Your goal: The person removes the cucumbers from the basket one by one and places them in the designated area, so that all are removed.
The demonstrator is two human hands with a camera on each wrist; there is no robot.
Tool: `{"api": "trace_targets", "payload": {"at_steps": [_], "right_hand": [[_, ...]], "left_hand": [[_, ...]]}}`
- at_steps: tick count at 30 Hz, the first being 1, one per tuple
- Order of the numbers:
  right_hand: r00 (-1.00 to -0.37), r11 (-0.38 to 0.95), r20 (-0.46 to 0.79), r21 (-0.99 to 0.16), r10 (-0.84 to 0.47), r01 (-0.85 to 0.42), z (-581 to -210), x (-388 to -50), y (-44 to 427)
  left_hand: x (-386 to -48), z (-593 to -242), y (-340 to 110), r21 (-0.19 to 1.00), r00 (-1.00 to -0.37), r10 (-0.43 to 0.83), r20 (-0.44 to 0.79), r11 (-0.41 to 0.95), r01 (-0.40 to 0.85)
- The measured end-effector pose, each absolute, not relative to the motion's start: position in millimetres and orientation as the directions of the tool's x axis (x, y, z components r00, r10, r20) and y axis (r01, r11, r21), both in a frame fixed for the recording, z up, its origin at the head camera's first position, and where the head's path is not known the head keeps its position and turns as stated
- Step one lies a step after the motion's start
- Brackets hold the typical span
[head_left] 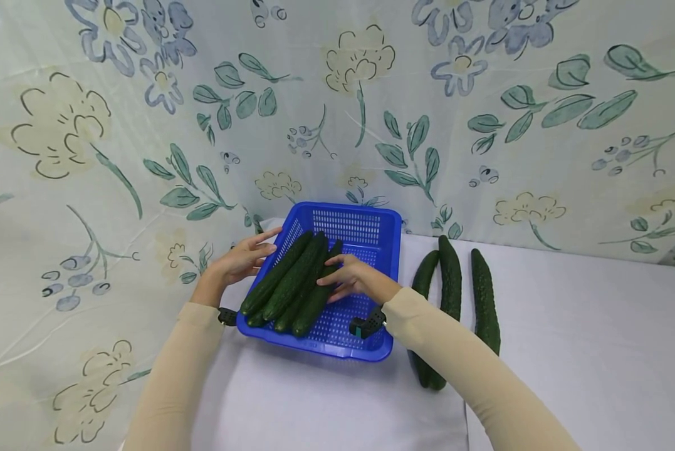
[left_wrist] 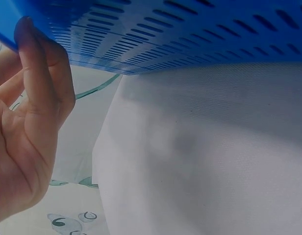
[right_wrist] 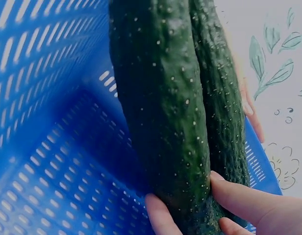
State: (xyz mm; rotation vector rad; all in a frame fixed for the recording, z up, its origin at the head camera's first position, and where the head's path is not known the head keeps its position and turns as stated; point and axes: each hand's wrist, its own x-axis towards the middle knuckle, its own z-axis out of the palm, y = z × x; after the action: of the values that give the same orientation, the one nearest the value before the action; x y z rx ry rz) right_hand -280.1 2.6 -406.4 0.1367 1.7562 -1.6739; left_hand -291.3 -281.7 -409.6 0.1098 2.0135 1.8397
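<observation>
A blue plastic basket (head_left: pixel 396 250) with slotted walls holds several dark green cucumbers (head_left: pixel 277 275) lying side by side along its left half. My right hand (head_left: pixel 360 277) reaches inside and grips the rightmost cucumber (head_left: pixel 313 308), with fingers on both sides of it. In the right wrist view, that bumpy cucumber (right_wrist: pixel 161 98) lies against another one. My left hand (head_left: pixel 241 258) is at the basket's left side, its fingers extended. The left wrist view shows fingertips touching the blue wall (left_wrist: pixel 156 29) near the rim; the basket appears tilted above the cloth.
Right of the basket, two cucumbers (head_left: pixel 451 282) lie close together on the white tablecloth (head_left: pixel 585 351), partly under my right forearm. A third cucumber (head_left: pixel 486 300) lies farther right. Floral fabric (head_left: pixel 337 125) hangs behind the table and down the left.
</observation>
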Motion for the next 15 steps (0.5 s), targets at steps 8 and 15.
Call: {"api": "trace_targets", "payload": {"at_steps": [8, 15], "right_hand": [[-0.755, 0.147, -0.549, -0.832, -0.359, 0.536, -400.2, -279.8, 3.8], [-0.761, 0.139, -0.544, -0.835, -0.353, 0.532, -397.5, -279.6, 7.6]], "left_hand": [[-291.6, -410.4, -282.4, 0.971, -0.911, 0.34, -0.235, 0.124, -0.204], [-291.6, -410.3, -282.4, 0.971, -0.91, 0.34, -0.237, 0.122, -0.207]]}}
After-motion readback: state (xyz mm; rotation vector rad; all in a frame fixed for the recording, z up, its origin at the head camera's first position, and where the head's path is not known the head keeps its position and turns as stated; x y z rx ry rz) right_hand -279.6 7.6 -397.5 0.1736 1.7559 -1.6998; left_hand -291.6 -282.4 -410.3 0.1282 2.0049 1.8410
